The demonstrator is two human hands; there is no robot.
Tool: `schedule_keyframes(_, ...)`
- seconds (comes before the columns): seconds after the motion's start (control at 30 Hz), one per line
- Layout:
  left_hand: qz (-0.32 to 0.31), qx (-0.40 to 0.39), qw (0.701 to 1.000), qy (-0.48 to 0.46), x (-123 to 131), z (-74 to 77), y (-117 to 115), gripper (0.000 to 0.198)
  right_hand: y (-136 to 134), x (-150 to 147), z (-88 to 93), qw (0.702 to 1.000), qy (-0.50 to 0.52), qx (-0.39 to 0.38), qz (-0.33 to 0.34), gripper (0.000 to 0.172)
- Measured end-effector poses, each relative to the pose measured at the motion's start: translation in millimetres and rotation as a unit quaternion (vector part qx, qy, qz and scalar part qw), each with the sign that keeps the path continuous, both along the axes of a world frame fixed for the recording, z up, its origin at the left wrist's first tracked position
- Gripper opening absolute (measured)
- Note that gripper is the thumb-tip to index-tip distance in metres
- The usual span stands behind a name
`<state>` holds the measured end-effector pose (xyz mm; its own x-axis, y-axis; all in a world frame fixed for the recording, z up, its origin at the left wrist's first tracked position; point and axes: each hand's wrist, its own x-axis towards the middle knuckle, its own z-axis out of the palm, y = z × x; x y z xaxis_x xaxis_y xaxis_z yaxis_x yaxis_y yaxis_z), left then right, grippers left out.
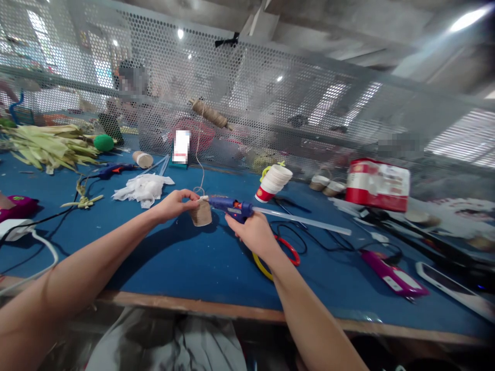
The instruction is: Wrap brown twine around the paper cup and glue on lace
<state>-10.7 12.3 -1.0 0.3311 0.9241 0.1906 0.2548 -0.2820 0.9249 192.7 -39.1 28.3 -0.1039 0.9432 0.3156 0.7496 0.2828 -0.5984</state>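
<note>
Left hand (pixel 177 202): pinching the brown cup (pixel 201 216) near its rim, fingertips up top, presumably to steady it with most of the wall left uncovered.
Right hand (pixel 256 231): wrapped round the blue glue gun (pixel 236 207), nozzle pointing left, right up at that rim, likely for accuracy!
Brown cup: between the hands, over the blue table (pixel 174 278), slightly tilted; base touching or not, can't tell.
Twine (pixel 197 149): running up to the spool (pixel 211 114) at the perforated screen (pixel 247 77), probably mounted high to feed freely.
Glue stick (pixel 305 219): jutting from the gun's back, well away from the left hand.
</note>
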Motion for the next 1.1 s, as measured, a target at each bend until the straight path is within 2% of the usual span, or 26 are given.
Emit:
schedule_keyframes(0.37,-0.019,-0.008,1.000,0.008,-1.4,3.7,-0.8,0.023,4.1,4.3,1.9,0.999,0.020,-0.035,-0.009,0.026)
schedule_keyframes(1.1,-0.037,0.022,0.999,0.034,-6.1,-1.4,5.7,0.025,3.4,3.8,8.0,0.991,0.074,-0.111,-0.025,0.022)
